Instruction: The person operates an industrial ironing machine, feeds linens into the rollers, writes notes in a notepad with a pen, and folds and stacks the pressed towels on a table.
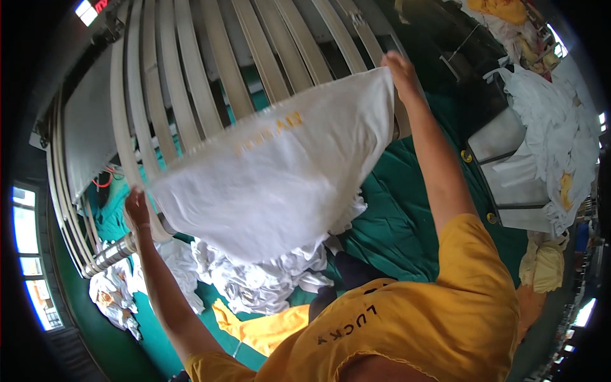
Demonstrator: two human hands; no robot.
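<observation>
A white cloth point(280, 172) with yellow lettering near its far edge is stretched between my two hands. At its left corner my left hand point(136, 209) is closed on the fabric, close to the roller at the front of a machine. My right hand point(401, 73) grips the far right corner, higher up and farther away. The cloth sags in the middle, its near edge blurred. Its far edge lies over or just above the machine's pale belts point(223, 57); I cannot tell whether it touches them.
Below the cloth lies a heap of crumpled white cloths point(248, 283) on green sheeting point(407, 216). A yellow cloth point(273, 328) lies near my body. To the right, a metal-sided container point(509, 159) has more white cloths point(541, 121) draped over it.
</observation>
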